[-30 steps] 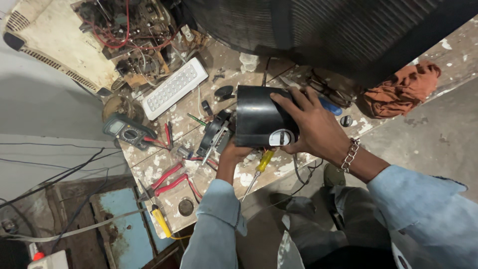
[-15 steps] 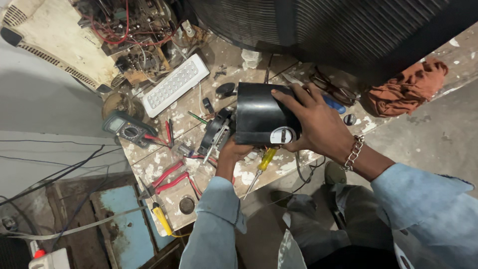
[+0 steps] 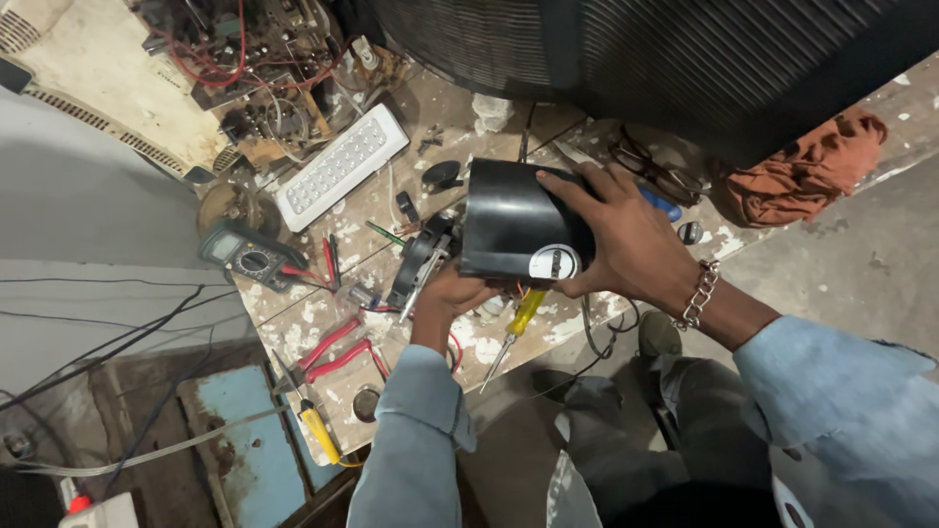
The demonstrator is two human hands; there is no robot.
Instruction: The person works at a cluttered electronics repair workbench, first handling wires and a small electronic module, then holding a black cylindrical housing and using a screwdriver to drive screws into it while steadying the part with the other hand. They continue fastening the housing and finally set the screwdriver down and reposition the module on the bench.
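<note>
Hands first: my right hand (image 3: 626, 240) lies spread over the top and far side of a black housing (image 3: 514, 230), fingers (image 3: 562, 186) splayed across its glossy face and thumb down by the round white dial (image 3: 555, 262) at its near corner. My left hand (image 3: 452, 293) comes up from underneath, fingers clenched on the lower edge of the same housing, so I hold it in both hands just above the surface (image 3: 323, 313), near its front edge. A yellow-handled screwdriver (image 3: 514, 328) lies right under the housing, its blade pointing toward me. Touching the housing's left side is a dark fan-like part (image 3: 419, 259). Farther left on the surface sit a multimeter (image 3: 249, 256) with red probes, red-handled pliers (image 3: 333, 347), and a second screwdriver with a yellow handle (image 3: 315, 430) near the corner. A white remote control (image 3: 340, 166) lies at an angle beyond them, beside an opened chassis full of circuit boards and red wires (image 3: 235, 59). A pair of spectacles (image 3: 660, 171) and an orange rag (image 3: 812, 166) lie to the right, under a big dark ribbed casing (image 3: 685, 59).
</note>
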